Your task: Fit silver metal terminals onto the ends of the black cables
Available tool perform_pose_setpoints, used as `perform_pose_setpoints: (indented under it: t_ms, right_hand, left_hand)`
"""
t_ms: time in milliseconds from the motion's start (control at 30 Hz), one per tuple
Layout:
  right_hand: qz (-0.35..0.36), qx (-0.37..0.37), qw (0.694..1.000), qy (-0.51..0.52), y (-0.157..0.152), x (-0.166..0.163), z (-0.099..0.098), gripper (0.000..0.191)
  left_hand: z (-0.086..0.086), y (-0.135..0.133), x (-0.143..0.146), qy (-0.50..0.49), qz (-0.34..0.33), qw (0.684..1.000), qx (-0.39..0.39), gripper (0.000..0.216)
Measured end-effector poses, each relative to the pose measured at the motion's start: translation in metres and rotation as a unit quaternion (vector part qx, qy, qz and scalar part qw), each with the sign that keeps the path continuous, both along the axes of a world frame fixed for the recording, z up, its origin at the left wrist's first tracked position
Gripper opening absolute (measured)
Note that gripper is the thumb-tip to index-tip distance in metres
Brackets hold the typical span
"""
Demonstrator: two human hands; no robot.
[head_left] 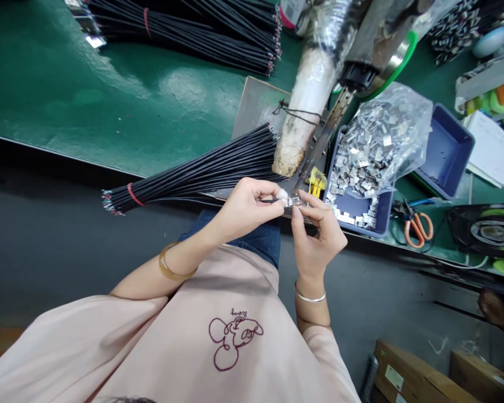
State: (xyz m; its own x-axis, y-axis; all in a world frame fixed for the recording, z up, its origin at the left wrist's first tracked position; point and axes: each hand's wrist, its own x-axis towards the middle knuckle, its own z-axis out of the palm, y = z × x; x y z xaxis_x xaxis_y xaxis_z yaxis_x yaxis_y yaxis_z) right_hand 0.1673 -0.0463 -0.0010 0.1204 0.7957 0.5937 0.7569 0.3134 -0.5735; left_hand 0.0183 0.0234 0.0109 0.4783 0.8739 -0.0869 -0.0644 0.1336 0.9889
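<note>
My left hand pinches a thin black cable close to its end, with a white covering on one fingertip. Thumb and fingers of my right hand are closed on a small shiny metal connector shell, which meets the cable end between both hands. Whether the cable sits inside the shell is too small to tell. To the left lies a bundle of black cables, tied with a red band and showing stripped coloured wire ends. A blue tray of loose metal shells stands right of my right hand.
A wrapped white tube and a soldering iron-like tool angle down above my hands. Orange-handled pliers, a second blue tray and a small fan are at right. More cables lie at the back.
</note>
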Motion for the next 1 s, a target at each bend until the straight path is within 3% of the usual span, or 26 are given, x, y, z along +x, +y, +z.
perform_pose_setpoints:
  t_ms: [100,200,300,400,467,567,733,867,1000]
  right_hand:
    - [0.024,0.004,0.999,-0.035,-0.002,0.004,-0.001,0.013]
    - [0.018,-0.006,0.999,0.03,-0.004,0.008,-0.001,0.008]
    - [0.007,-0.1,0.982,0.157,-0.003,0.009,0.002,0.008]
    - [0.057,-0.18,0.957,0.221,0.0,0.009,0.005,0.014]
    - [0.05,-0.149,0.969,0.191,0.0,0.007,0.006,0.012]
    - [-0.023,-0.04,0.993,0.106,-0.004,0.005,0.003,0.005]
    - [-0.094,0.095,0.985,0.107,-0.013,0.003,0.004,0.016]
    - [-0.056,0.075,0.993,0.07,-0.013,0.001,0.004,0.015]
    - [0.0,0.031,1.0,-0.001,-0.007,-0.001,-0.002,0.013]
  left_hand:
    - [0.003,0.0,-0.004,0.003,-0.052,0.999,-0.012,0.014]
    - [0.007,-0.006,-0.009,0.01,-0.072,0.997,0.019,0.008]
    - [0.011,-0.014,-0.011,0.058,-0.074,0.989,0.117,0.01]
    - [0.011,-0.02,-0.012,0.08,-0.074,0.978,0.18,0.009]
    - [0.007,-0.022,-0.011,0.07,-0.055,0.979,0.184,0.009]
    - [0.001,-0.023,-0.009,0.053,-0.019,0.985,0.162,0.013]
    - [-0.003,-0.019,-0.006,0.021,0.009,0.998,0.06,0.017]
    - [-0.003,-0.012,-0.004,-0.006,-0.001,1.0,0.026,0.016]
    - [-0.006,-0.009,-0.001,0.0,0.035,0.999,0.039,0.015]
